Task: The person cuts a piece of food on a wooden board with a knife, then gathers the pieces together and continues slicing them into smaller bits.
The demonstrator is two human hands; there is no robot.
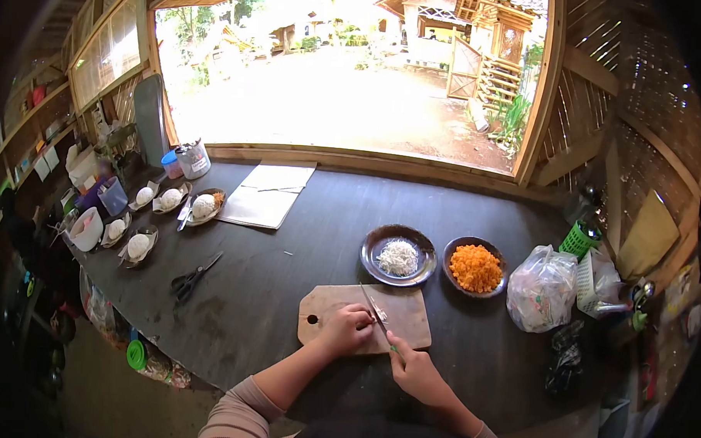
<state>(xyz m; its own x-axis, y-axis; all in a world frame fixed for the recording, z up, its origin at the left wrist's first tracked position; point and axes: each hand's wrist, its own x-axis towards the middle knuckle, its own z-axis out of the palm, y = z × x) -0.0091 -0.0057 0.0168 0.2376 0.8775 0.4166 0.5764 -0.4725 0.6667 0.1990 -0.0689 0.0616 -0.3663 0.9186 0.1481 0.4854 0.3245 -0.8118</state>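
Knife (pixel 373 306): lies on the cutting board (pixel 340 300), long axis running from far-left down to near-right. Right hand (pixel 416 372) grips its handle at the board's near-right edge. Left hand (pixel 348 328), nearer the blade, presses fingertips on the board; what it pins is too small to tell.

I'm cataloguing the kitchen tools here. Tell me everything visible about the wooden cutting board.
The cutting board is pale brown wood, roughly rectangular with rounded corners and a short handle end at left pierced by a round hole. It lies flat on the dark table, near its front edge, below the two dishes. The left hand rests on its lower middle; the right hand holds a knife whose blade slants across the board's surface.
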